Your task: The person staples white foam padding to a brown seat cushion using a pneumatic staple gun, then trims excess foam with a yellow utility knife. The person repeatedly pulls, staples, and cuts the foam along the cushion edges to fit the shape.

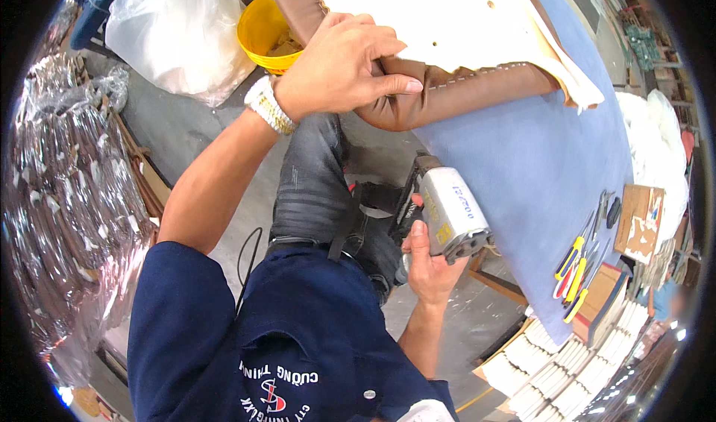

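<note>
A brown leather-covered piece [477, 99] with a row of staples along its edge and a white lining [455, 23] lies on the blue table [529, 153]. At its near left corner, my left hand [339, 68] is closed, thumb and fingers pinching the leather edge where it wrinkles. My right hand [435, 273] grips a grey and black staple gun [451, 204] lower down, by the table's near edge. The gun is apart from the leather. Part of its handle is hidden by my fingers.
Hand tools with yellow and red handles [573, 262] lie on the table's right, near a cardboard box [639, 223]. A yellow bucket [274, 62] and a white plastic bag [175, 34] stand at the far left. Plastic-wrapped brown bundles [74, 176] are piled on the left.
</note>
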The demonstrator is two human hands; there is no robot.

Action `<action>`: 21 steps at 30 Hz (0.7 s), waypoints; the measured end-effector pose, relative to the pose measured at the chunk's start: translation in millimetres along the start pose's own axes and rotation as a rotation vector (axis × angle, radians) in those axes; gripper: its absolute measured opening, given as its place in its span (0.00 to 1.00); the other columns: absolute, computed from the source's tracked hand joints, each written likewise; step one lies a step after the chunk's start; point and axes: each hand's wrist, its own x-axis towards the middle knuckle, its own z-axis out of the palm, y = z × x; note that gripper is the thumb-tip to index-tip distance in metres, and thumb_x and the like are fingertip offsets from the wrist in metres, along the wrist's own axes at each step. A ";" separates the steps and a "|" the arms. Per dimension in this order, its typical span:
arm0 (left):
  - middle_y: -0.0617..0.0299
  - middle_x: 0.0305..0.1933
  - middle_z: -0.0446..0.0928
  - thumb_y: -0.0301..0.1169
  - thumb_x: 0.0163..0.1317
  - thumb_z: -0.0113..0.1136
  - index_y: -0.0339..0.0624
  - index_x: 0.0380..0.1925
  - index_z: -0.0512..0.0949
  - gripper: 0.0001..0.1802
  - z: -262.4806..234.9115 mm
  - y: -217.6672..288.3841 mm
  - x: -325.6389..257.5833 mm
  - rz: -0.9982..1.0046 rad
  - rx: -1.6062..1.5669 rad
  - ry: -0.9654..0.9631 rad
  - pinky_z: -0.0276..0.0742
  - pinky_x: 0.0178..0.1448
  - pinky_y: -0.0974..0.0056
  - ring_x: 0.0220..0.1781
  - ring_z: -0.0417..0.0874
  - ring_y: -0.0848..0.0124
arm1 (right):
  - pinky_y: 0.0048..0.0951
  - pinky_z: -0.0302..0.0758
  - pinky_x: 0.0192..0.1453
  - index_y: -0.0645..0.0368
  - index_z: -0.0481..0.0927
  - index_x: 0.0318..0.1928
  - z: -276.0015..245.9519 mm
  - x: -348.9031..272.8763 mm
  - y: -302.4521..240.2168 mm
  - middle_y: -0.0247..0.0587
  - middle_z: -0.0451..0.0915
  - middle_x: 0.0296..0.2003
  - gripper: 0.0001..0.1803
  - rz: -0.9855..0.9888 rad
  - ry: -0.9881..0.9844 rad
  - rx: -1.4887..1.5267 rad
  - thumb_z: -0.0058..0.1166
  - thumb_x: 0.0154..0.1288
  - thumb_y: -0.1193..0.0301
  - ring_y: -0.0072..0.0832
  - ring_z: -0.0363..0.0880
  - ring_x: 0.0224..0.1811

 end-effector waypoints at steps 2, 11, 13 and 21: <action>0.61 0.25 0.73 0.55 0.60 0.73 0.40 0.26 0.79 0.27 5.2 0.0 -4.1 -0.037 -0.039 0.054 0.69 0.50 0.57 0.33 0.74 0.62 | 0.23 0.78 0.28 0.72 0.62 0.71 3.3 -1.6 2.7 0.62 0.82 0.56 0.29 -0.106 -0.024 -0.071 0.54 0.73 0.82 0.22 0.79 0.28; 0.56 0.20 0.78 0.46 0.60 0.73 0.40 0.22 0.84 0.20 15.6 2.8 3.4 -0.200 -0.079 0.103 0.75 0.33 0.54 0.25 0.81 0.55 | 0.24 0.78 0.29 0.70 0.61 0.72 16.0 15.7 -0.1 0.63 0.81 0.59 0.28 -0.227 -0.103 -0.248 0.51 0.76 0.83 0.22 0.79 0.29; 0.55 0.21 0.81 0.46 0.60 0.73 0.40 0.24 0.86 0.19 17.1 2.8 5.2 -0.222 -0.086 0.092 0.77 0.32 0.54 0.25 0.83 0.54 | 0.23 0.78 0.29 0.70 0.63 0.71 21.6 16.7 -0.8 0.60 0.82 0.58 0.27 -0.204 -0.103 -0.287 0.51 0.75 0.83 0.21 0.79 0.29; 0.53 0.21 0.82 0.44 0.59 0.72 0.44 0.28 0.90 0.14 20.0 4.5 7.3 -0.240 -0.122 0.132 0.80 0.37 0.53 0.28 0.86 0.53 | 0.22 0.76 0.33 0.69 0.67 0.69 35.3 24.9 4.1 0.51 0.84 0.58 0.25 -0.357 -0.099 -0.508 0.53 0.73 0.83 0.22 0.82 0.36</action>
